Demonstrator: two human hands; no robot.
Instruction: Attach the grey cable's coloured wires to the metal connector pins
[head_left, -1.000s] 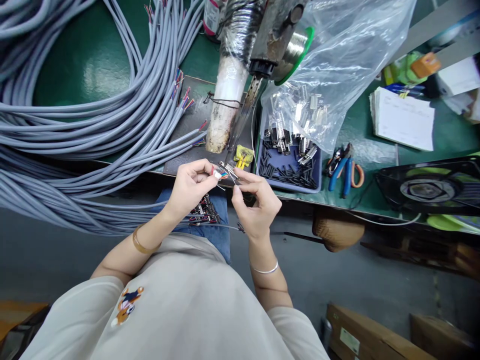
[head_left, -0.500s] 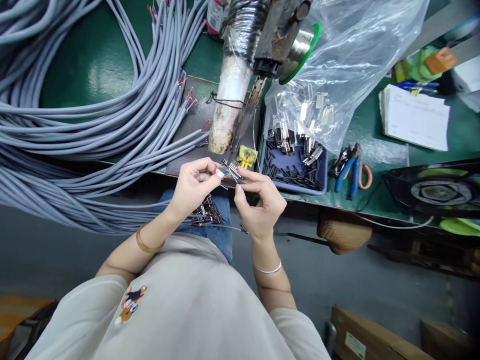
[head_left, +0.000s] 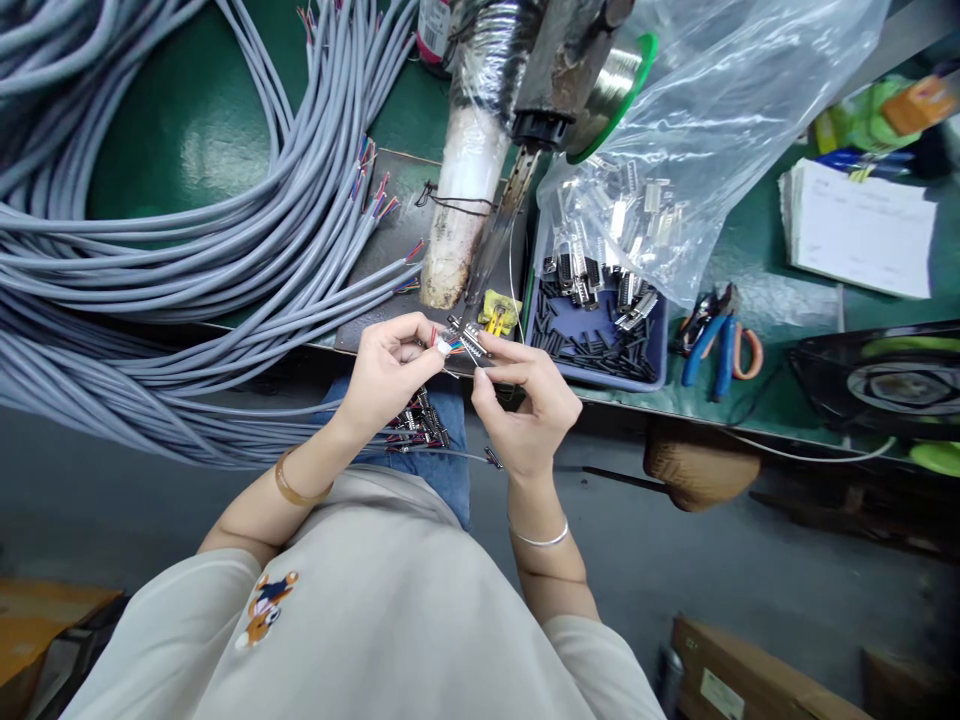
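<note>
Head view, one moment, itemised.

Left hand [head_left: 386, 372]: raised just off the counter edge, grip closed on a stripped cable end [head_left: 444, 346], its coloured cores fanned out at the fingertips. A gold bangle sits on the wrist.

Right hand [head_left: 529, 400]: at 3 o'clock of the left hand, grip closed, thumb and forefinger pinching a small metal connector [head_left: 471, 340]. Connector and cable end meet between the two hands, just in front of the counter's near edge. A silver bracelet sits on the wrist.

Finished leads [head_left: 416, 425]: a cluster with dark connectors, lying on the person's lap below the left hand.

Grey cable bundle [head_left: 187, 250]: many loops, at 9 to 11 o'clock of the hands, spread over the green counter [head_left: 187, 120] and hanging over its edge; stripped ends point toward a dark mat [head_left: 390, 240].

Soldering fixture [head_left: 517, 80]: at 12 o'clock, wrapped in tape and film, with a solder spool on a green reel [head_left: 611, 85] beside it.

Yellow clip [head_left: 499, 312]: on the counter just beyond the connector.

Blue tray [head_left: 656, 365]: at 2 o'clock, holding short black sleeve pieces and metal connector shells.

Clear plastic bag [head_left: 712, 130]: lying partly over the tray, more connector shells inside.

Blue-handled cutters [head_left: 712, 345]: at 3 o'clock of the tray, an orange-handled tool touching them.

Paper pad [head_left: 862, 230]: far right of the counter.
</note>
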